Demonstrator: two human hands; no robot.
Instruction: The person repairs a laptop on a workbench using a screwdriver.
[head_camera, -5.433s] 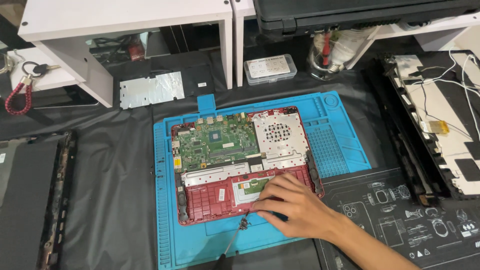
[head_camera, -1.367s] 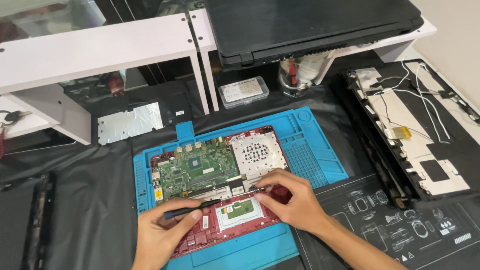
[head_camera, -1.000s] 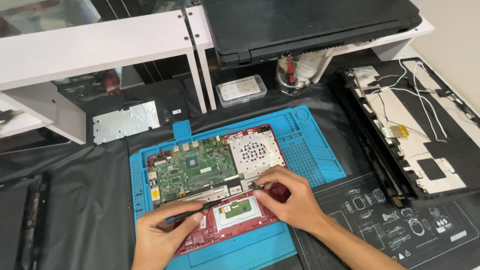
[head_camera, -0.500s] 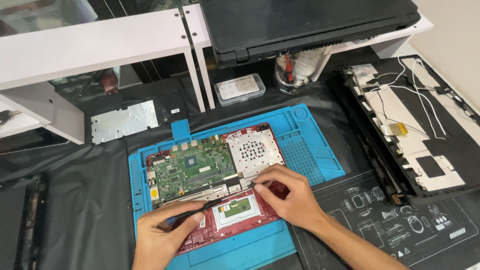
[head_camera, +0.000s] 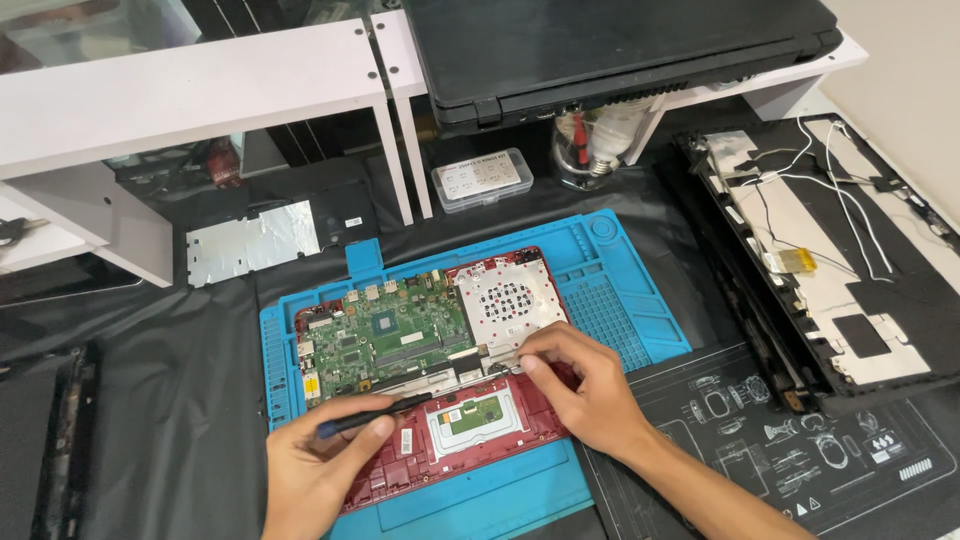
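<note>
A black tabletop (head_camera: 180, 420) carries everything. At the far side stands a white shelf (head_camera: 200, 90), with a closed black laptop (head_camera: 620, 40) on a second shelf to its right. At the right lies an opened screen panel (head_camera: 830, 260) with loose wires. In the middle sits a blue mat (head_camera: 620, 300), and on it an open red laptop base (head_camera: 420, 350) with its green board (head_camera: 385, 335) bare at the far left and a silver fan plate (head_camera: 510, 300) at the far right. Beyond the mat lie a foil-backed cover (head_camera: 255, 240) and a small clear parts box (head_camera: 482, 180). The right hand (head_camera: 585, 385) rests on the base's middle, fingertips pinched narrow on the metal strip there. The left hand (head_camera: 320, 475), near left, is closed around a dark screwdriver (head_camera: 375, 412) with a blue end, its tip pointing right across the base.
</note>
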